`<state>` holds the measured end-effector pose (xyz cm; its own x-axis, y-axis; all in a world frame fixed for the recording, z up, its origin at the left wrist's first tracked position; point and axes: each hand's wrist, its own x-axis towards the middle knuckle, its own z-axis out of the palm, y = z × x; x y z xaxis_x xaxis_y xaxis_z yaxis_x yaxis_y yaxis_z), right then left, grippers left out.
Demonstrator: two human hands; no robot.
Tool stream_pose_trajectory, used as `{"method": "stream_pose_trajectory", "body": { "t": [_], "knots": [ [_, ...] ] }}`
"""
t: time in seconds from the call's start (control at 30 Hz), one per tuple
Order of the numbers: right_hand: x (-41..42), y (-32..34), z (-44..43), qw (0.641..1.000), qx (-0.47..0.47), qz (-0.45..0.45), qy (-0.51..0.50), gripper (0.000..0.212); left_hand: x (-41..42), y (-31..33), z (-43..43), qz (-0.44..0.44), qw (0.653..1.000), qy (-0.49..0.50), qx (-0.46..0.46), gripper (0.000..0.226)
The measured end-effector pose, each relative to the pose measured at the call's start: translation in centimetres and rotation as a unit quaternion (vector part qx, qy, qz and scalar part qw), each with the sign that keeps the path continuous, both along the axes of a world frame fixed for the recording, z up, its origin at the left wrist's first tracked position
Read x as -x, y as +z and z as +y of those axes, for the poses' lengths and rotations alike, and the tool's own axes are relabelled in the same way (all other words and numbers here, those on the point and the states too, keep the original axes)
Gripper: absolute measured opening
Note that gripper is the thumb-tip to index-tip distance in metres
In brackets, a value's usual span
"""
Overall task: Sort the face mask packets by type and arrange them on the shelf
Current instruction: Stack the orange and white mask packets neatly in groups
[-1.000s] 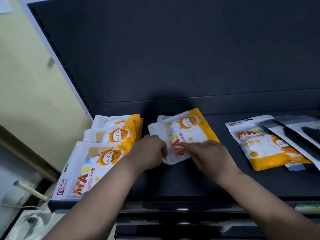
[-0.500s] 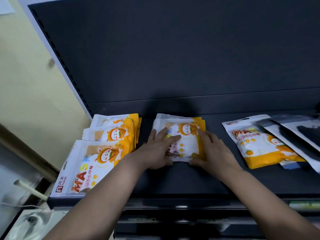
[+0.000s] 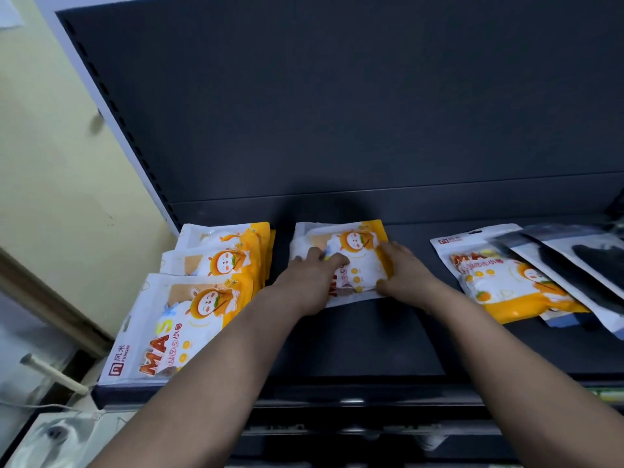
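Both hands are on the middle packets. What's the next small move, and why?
Probably let go and reach right for the orange packet: the middle stack looks squared under the left hand and right hand, while that one lies mixed with dark packets.

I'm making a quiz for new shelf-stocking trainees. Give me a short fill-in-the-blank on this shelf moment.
1. Both hands, left hand and right hand, rest on the ____ pile of orange packets.
2. The overlapping row of orange packets lies at the ____ end of the shelf.
3. At the right end, the dark packets partly ____ a lone orange packet.

Missing words: middle; left; cover
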<state>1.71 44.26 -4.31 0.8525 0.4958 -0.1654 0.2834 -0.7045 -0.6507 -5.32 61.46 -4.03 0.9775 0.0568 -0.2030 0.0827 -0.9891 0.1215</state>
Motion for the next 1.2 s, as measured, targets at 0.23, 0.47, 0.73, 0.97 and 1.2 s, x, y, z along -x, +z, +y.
{"method": "stream_pose_trajectory", "body": {
  "t": [0.23, 0.47, 0.73, 0.97, 1.2],
  "knots": [
    [1.7, -0.7, -1.1, 0.997, 0.047, -0.05, -0.031, 0.076, 0.3, 0.8, 0.4, -0.002, 1.0, 0.001, 0.026, 0.065],
    [3.5, -2.5, -7.6, 0.941, 0.223, -0.207, -0.145, 0.067, -1.6, 1.6, -3.4, -0.101, 0.994, -0.04, -0.003, 0.058],
    [6.3, -1.6, -14.3, 0.933, 0.195, -0.286, -0.102, 0.026, -3.7, 0.2, -12.0, -0.098, 0.985, -0.021, 0.141, 0.042],
    [5.0, -3.0, -18.9, 0.959, 0.113, -0.233, -0.118, 0.053, -5.9, 0.0, -17.5, -0.024, 0.948, 0.133, 0.288, 0.058],
    [4.1, -3.5, -17.3, 0.967, 0.012, -0.253, -0.026, 0.06, -2.6, 1.7, -14.1, -0.058, 0.834, 0.228, 0.499, 0.028]
  ]
}}
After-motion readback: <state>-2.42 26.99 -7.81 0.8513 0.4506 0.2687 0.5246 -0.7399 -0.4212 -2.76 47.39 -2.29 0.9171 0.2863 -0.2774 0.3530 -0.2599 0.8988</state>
